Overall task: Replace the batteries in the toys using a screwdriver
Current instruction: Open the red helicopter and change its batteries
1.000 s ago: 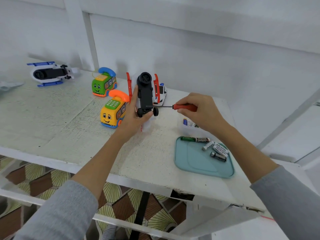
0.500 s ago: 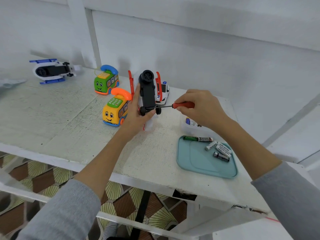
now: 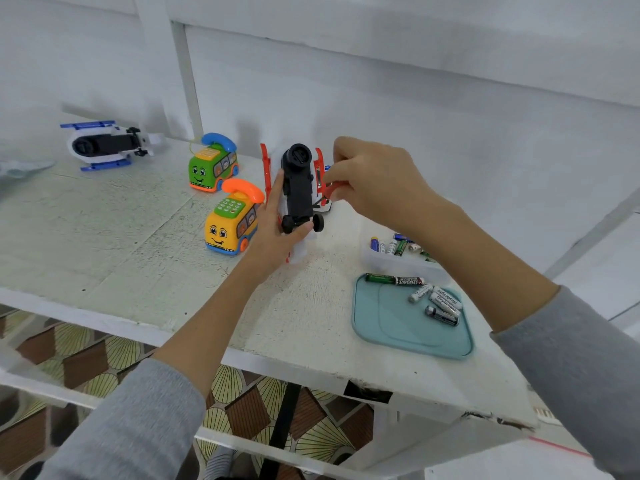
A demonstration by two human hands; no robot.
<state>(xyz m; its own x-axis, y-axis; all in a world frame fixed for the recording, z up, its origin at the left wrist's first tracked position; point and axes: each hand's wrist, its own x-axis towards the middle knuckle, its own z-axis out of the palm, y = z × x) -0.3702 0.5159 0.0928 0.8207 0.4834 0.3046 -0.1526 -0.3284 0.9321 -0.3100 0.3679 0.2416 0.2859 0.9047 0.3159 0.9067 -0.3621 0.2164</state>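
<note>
While held upright above the middle of the counter [image 3: 104,237], toward its far edge, stands on end the toy car [image 3: 297,188], black underside facing the camera, wheels at the low end, long axis running top to bottom. Cupped along its left side and under the wheels by the left hand [image 3: 273,233], fingers curled round the body. Pressed in from the right side by the right hand [image 3: 372,183], fingers pinched round the red handle of the screwdriver [image 3: 329,190], shaft lying crosswise to the car's long axis, tip at the underside near the lower half; exact seat of the tip too small to tell. Probably on the battery-cover screw. Nearer the right edge, a teal tray [image 3: 391,323] carrying loose batteries [image 3: 440,303].
</note>
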